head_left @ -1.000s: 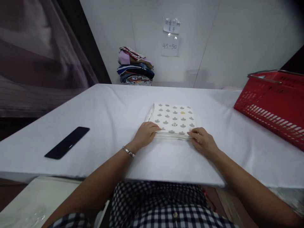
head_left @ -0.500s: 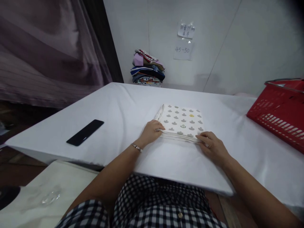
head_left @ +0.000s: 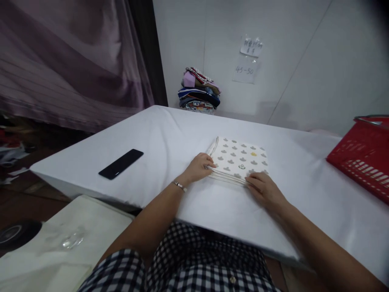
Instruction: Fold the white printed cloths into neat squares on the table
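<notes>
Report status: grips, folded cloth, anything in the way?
Left grip touching folded cloth, near left corner; right grip touching near right corner. Cloth flat on white table. Red basket off right, black slab off left, neither touching cloth.

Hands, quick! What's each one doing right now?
Left hand: closed, holding the near left corner of the folded cloth.
Right hand: closed, holding the cloth's near edge toward its right end.

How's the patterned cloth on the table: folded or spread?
Folded. The cloth lies in a compact, flat block on the table, with several layered edges showing along its near side, between left hand and right hand.
</notes>
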Motion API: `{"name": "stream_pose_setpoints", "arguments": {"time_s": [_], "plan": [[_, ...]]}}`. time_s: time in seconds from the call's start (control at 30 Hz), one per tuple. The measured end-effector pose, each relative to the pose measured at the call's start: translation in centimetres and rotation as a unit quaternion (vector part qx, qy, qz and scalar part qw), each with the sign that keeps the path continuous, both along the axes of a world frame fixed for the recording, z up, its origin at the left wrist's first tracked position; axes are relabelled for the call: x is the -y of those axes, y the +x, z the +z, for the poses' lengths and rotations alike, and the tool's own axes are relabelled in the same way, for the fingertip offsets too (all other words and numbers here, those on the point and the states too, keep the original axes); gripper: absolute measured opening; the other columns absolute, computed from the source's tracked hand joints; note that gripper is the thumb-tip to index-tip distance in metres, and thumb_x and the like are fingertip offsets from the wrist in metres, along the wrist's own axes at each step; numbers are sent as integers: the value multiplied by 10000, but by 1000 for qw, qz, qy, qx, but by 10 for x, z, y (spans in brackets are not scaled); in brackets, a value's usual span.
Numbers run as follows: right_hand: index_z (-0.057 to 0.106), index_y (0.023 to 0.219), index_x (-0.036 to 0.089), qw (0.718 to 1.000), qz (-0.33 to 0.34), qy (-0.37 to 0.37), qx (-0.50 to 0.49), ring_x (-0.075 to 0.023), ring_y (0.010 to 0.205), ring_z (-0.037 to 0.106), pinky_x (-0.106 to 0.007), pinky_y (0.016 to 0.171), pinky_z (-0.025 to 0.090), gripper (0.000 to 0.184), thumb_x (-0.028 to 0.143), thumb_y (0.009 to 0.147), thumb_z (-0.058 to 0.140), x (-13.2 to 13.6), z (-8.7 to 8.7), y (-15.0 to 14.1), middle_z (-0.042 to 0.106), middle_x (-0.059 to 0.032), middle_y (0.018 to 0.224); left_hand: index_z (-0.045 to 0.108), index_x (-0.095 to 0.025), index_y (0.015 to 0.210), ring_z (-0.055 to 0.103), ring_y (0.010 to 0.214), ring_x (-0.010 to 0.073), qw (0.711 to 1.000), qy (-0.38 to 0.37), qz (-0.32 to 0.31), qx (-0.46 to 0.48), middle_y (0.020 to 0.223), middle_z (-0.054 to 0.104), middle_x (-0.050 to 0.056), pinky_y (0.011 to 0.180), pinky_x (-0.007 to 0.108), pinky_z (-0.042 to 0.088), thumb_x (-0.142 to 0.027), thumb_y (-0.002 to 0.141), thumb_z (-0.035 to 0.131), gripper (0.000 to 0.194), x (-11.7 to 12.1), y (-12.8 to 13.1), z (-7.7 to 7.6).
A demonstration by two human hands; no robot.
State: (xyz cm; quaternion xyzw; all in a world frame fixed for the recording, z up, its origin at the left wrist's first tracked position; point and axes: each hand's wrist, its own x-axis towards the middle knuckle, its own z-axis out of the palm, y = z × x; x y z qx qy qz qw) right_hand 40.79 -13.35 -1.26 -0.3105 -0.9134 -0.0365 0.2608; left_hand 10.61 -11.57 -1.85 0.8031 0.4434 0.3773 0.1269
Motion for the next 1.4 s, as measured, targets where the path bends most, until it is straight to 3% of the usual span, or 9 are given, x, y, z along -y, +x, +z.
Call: {"name": "stream_pose_setpoints", "arguments": {"time_s": [0.17, 0.3, 0.43, 0.57, 0.7, 0.83, 1.03, 1.27, 1.4], "plan": [[636, 1054, 255, 1000, -17, -4, -9, -234, 871, 590, -400, 736, 499, 242, 224, 874, 477, 2, -5, 4, 629, -85, 969, 710, -256, 813, 548, 986, 168, 999, -38, 20, 1, 943, 626, 3, 816, 311, 497, -56, 639, 596, 289, 0, -1, 1], [661, 968, 245, 999, -19, -23, 23, -230, 857, 591, -385, 719, 500, 201, 239, 870, 486, 0, 11, -2, 630, -81, 956, 708, -228, 781, 571, 958, 158, 991, -103, 23, 77, 961, 638, 9, 754, 265, 516, -31, 638, 529, 302, 0, -3, 2], [653, 963, 228, 999, -15, -26, 17, -237, 895, 583, -381, 729, 504, 201, 229, 865, 479, -4, 24, -26, 618, -92, 1014, 703, -208, 740, 589, 947, 156, 983, -118, 19, 138, 931, 662, 14, 858, 290, 485, -72, 680, 533, 225, -1, -4, 2], [632, 1020, 212, 999, 13, -22, 21, -237, 889, 576, -389, 739, 501, 245, 186, 877, 435, -6, 13, -49, 620, -102, 986, 688, -186, 688, 604, 869, 157, 980, -122, 22, 157, 849, 677, 23, 827, 295, 483, -212, 734, 609, 95, -3, -2, 0], [629, 1019, 216, 1000, 17, -13, 15, -235, 887, 571, -390, 746, 494, 249, 170, 875, 431, -8, 1, -52, 615, -100, 973, 680, -183, 685, 594, 867, 157, 977, -133, 30, 163, 828, 678, 20, 796, 278, 470, -230, 708, 649, 61, -5, -1, -3], [630, 1003, 225, 999, 13, -42, 29, -218, 866, 568, -354, 735, 490, 229, 182, 852, 464, -10, 9, -53, 610, -84, 977, 685, -172, 743, 589, 820, 144, 966, -162, 36, 196, 841, 669, 23, 721, 250, 458, -231, 702, 637, 86, -6, -1, -5], [556, 1163, 180, 997, 24, -31, 65, -249, 969, 523, -373, 807, 441, 326, 270, 856, 491, -13, 17, -77, 574, -118, 1107, 674, -153, 758, 575, 795, 122, 954, -153, 43, 256, 916, 632, 36, 694, 225, 451, -255, 664, 661, 139, -7, -6, -3], [530, 1214, 176, 994, -14, 8, 106, -260, 972, 494, -369, 791, 380, 357, 282, 878, 474, -17, -2, -96, 580, -118, 1100, 630, -144, 759, 543, 669, 109, 934, -292, 12, 205, 708, 613, -2, 620, 225, 422, -304, 630, 701, 217, 1, -30, 6], [536, 1207, 163, 994, -23, 19, 105, -252, 972, 487, -364, 787, 365, 344, 281, 893, 460, -16, -7, -95, 582, -113, 1099, 613, -161, 757, 545, 671, 122, 942, -310, 25, 128, 718, 618, -9, 591, 223, 401, -350, 604, 715, 263, 5, -29, 6]]}}
